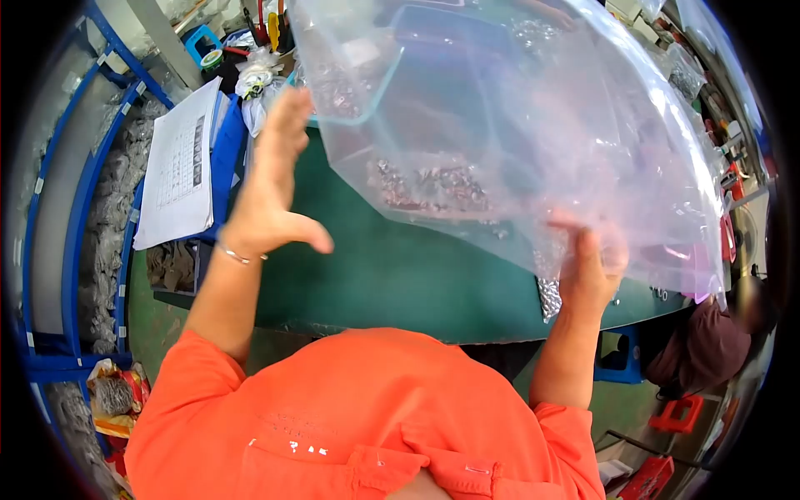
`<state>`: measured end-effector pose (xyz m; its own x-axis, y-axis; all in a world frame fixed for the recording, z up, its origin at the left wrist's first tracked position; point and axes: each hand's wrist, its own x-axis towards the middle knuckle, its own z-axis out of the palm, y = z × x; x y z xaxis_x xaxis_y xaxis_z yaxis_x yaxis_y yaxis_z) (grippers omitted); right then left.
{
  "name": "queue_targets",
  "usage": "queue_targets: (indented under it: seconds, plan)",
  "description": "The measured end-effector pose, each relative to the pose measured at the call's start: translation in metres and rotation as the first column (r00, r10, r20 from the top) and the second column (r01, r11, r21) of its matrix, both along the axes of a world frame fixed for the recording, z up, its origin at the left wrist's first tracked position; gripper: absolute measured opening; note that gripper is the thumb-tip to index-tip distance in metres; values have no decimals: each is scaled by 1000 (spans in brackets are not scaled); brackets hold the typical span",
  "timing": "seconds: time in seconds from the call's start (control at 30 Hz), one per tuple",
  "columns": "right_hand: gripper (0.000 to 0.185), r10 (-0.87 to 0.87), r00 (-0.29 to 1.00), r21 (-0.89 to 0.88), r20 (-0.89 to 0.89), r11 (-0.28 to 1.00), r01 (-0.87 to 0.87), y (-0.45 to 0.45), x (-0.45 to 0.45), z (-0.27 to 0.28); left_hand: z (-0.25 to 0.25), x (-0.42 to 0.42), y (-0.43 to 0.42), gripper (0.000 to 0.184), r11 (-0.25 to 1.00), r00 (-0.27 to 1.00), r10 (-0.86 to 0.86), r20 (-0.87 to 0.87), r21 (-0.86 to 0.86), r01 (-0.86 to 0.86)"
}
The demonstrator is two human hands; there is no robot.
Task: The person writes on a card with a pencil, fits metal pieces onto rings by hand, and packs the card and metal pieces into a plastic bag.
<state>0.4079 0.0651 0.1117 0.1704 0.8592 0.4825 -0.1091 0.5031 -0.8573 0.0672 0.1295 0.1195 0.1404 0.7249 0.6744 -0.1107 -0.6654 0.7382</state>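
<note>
A large clear plastic bag point(533, 133) is spread out in the air over the table. My right hand point(593, 260) is closed on its lower edge, fingers partly behind the film. My left hand point(275, 179) is raised to the left of the bag, thumb and fingers apart, holding nothing and slightly blurred. Through the film I see a heap of small shiny metal parts point(437, 185); whether they lie inside the bag or behind it I cannot tell. Beside my right wrist is a packet of small silvery pieces point(550, 298).
The green table point(375, 275) spans the middle. Printed sheets point(179, 167) rest against a blue bin at the left, beside blue shelving point(75, 208). Tools point(271, 29) stand at the back left. Another person point(704, 346) is at the right edge, near a red stool point(677, 413).
</note>
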Motion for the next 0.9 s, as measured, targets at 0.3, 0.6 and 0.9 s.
queue_targets:
  seconds: [0.3, 0.6, 0.9]
  plan:
    - [28, 566, 780, -65, 266, 818, -571, -35, 7, -27, -21, -12, -25, 22, 819, 728, -573, -376, -239, 522]
    - [9, -175, 965, -92, 197, 976, 196, -31, 7, -42, -30, 8, -37, 39, 956, 1000, -15, -17, -292, 10]
    - [32, -13, 915, 304, 402, 945, -121, -21, -16, 0, -5, -1, -36, 40, 992, 991, 129, -46, 10, -129]
